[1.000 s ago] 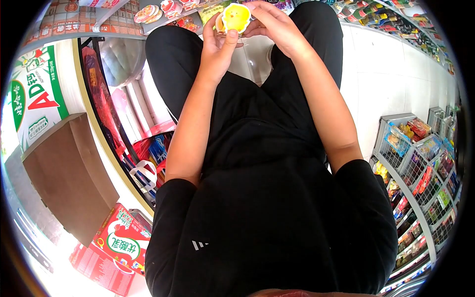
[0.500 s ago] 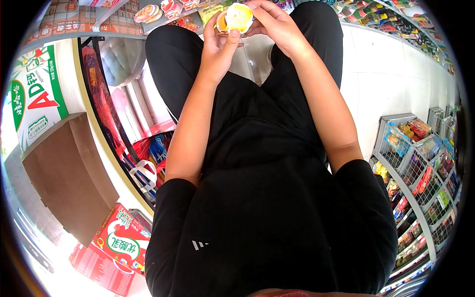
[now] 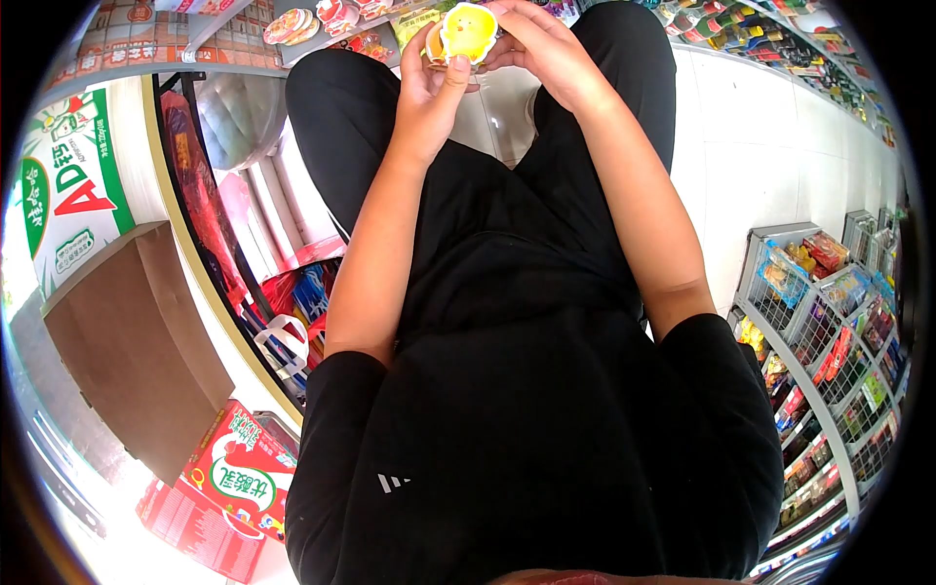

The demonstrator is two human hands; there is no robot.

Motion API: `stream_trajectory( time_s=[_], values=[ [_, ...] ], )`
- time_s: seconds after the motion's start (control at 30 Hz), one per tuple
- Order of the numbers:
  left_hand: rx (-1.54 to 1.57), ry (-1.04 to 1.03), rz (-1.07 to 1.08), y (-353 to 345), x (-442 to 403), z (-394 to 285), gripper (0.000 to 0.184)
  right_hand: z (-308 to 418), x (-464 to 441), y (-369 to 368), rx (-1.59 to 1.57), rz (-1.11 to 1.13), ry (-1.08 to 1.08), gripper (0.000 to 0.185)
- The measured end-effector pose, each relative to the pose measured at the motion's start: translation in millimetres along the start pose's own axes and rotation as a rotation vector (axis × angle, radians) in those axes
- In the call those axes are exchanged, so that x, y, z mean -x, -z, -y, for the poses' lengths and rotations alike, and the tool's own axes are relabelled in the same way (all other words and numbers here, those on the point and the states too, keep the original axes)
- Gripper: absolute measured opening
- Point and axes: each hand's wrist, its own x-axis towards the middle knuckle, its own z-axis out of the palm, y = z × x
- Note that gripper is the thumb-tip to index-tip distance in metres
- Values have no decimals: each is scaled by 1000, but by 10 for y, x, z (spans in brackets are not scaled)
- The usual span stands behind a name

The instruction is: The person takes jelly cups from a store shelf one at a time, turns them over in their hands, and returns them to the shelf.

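A yellow chick-faced packet (image 3: 469, 35) with a pale wavy edge is held up at the top of the view, between both hands. Behind its left side shows part of another orange-yellow piece, mostly covered. My left hand (image 3: 435, 97) is closed on the packet from the left, its thumb pressed against the lower edge. From the right, my right hand (image 3: 548, 57) grips the packet's edge with bent fingers, some of them hidden behind it.
Ahead is a shelf edge with several round character packets (image 3: 292, 26). A brown carton (image 3: 146, 341) and a red drink box (image 3: 244, 468) stand at the left. Wire baskets (image 3: 780, 283) of snacks are on the right, and bottles (image 3: 751, 39) line the upper right.
The yellow packet has tilted slightly, so its front shows more fully with less glare. Both hands stay nearly in place and keep hold of it.
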Motion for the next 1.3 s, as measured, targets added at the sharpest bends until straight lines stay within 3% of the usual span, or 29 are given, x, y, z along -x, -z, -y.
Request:
stream_trajectory(
  time_s=[0.6, 0.9, 1.3],
  values=[
    [17, 33, -25, 48, 6, 37, 88, 117, 37, -98, 132, 21, -55, 31],
    [0, 27, -17, 33, -8, 59, 77, 38, 4, -23, 45, 34, -20, 29],
    [-15, 32, -4, 19, -6, 24, 80, -10, -4, 25, 29, 37, -4, 27]
  ],
)
